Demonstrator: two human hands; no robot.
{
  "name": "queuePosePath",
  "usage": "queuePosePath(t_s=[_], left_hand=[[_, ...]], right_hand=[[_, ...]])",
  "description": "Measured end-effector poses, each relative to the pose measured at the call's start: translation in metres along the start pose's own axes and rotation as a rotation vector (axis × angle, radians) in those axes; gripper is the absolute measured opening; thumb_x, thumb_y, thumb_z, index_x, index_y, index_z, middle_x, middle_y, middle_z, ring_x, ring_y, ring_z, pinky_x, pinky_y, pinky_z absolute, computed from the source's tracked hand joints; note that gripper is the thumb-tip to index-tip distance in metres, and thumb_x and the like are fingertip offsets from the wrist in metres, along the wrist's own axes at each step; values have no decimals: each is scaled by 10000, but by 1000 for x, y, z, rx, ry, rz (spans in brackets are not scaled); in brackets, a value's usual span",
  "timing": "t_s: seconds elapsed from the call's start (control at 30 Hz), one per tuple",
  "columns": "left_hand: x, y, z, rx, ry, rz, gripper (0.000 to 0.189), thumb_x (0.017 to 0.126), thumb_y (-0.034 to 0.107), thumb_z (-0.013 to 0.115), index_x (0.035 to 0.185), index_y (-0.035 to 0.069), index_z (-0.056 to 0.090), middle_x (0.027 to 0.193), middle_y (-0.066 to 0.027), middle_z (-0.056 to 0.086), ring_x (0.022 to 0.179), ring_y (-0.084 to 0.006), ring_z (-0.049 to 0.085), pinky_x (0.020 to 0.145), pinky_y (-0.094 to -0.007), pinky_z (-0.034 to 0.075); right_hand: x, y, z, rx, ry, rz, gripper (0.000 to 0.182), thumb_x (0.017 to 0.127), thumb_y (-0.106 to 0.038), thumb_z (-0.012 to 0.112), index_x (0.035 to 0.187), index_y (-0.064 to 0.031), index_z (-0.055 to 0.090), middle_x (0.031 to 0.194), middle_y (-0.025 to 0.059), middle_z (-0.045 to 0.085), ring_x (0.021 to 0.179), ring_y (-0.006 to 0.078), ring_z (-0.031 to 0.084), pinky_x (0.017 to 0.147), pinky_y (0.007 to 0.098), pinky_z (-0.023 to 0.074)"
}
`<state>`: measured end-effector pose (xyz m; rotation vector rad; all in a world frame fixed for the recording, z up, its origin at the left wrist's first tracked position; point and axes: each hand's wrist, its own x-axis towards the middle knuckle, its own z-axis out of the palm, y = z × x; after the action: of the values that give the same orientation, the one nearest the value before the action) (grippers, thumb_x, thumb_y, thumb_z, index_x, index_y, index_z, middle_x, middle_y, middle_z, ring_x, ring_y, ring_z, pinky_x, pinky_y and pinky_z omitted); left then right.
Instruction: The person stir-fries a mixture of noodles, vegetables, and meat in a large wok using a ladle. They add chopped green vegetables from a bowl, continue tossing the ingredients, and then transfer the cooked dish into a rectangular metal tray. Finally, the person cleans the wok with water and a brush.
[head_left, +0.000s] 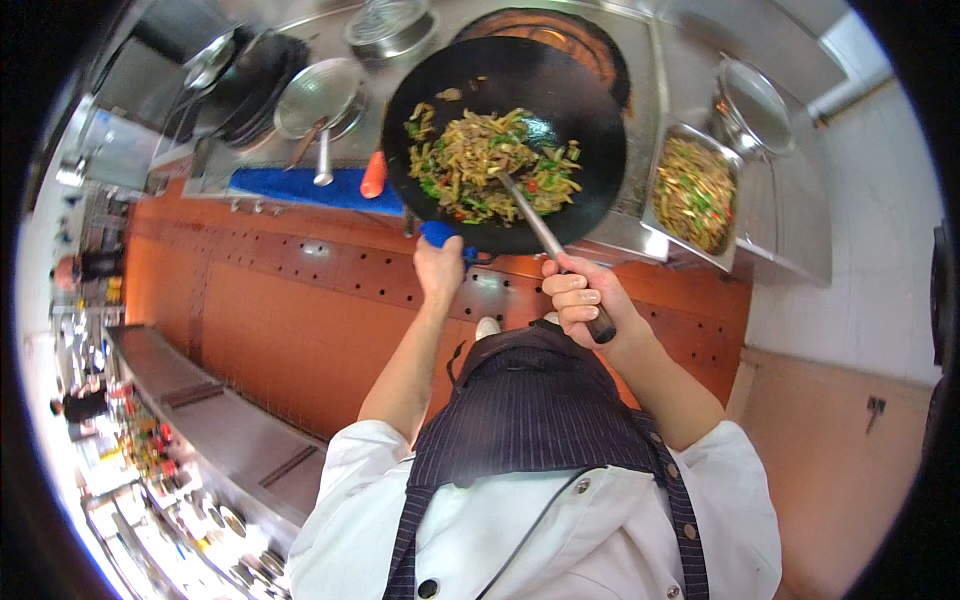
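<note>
My left hand (439, 268) grips the near edge of a black wok (592, 127) through a folded blue cloth (439, 234). In my right hand (589, 300) is the dark-ended handle of a metal cooking ladle (534, 221); its head is buried in the food. Stir-fried strips with green and red pieces (487, 157) lie across the wok's bottom. The wok is tilted towards me, forward of a round stove burner (592, 49). Right of it, a rectangular steel tray (724, 259) holds similar food (694, 195).
A mesh strainer (319, 97) rests over a container left of the wok, near an orange-red handle (373, 176) and a blue cloth strip (300, 187). Dark woks (259, 90) stand farther left. At right is a steel pot (757, 109). A long steel counter (225, 427) runs behind; people (84, 405) stand far left.
</note>
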<state>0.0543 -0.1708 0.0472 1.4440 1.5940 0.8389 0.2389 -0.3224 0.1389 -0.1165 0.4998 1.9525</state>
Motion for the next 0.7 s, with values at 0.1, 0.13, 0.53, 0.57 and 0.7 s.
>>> queuePosePath(t_s=[0.1,0.13,0.53,0.57,0.7], left_hand=[[7,-26,4,-67,-29,-27,174,770,132,610,828,-28,573,700,-76,610,599,-186,560,595,-357,458],[6,-24,7,-154,-48,-60,162,779,123,610,822,-28,570,693,-63,597,584,-171,538,576,-352,446],[23,-19,24,-131,-41,-131,209,794,165,588,696,35,458,570,-8,460,468,-125,397,462,-318,330],[24,-21,23,-116,-43,-111,217,803,169,585,676,56,451,566,1,447,469,-118,381,463,-313,321],[15,-10,23,-104,-58,-146,220,802,158,584,660,66,444,563,7,442,465,-114,386,458,-307,324]], right_hand=[[-30,-12,10,-43,16,-12,227,1014,-227,437,932,-36,528,630,-45,443,433,22,424,347,195,381],[-41,-19,14,-46,6,-12,236,1015,-229,435,927,-34,534,627,-46,432,435,28,416,340,192,377],[-172,-32,30,35,-148,-374,306,1049,-243,304,1077,6,480,671,-28,395,423,45,401,340,208,342],[-180,-34,28,28,-142,-392,302,1046,-232,324,1072,6,507,660,-37,392,417,38,391,333,201,332],[-205,-51,15,-243,230,-571,230,1035,-212,376,978,-37,514,625,-70,357,431,27,396,336,210,325]])
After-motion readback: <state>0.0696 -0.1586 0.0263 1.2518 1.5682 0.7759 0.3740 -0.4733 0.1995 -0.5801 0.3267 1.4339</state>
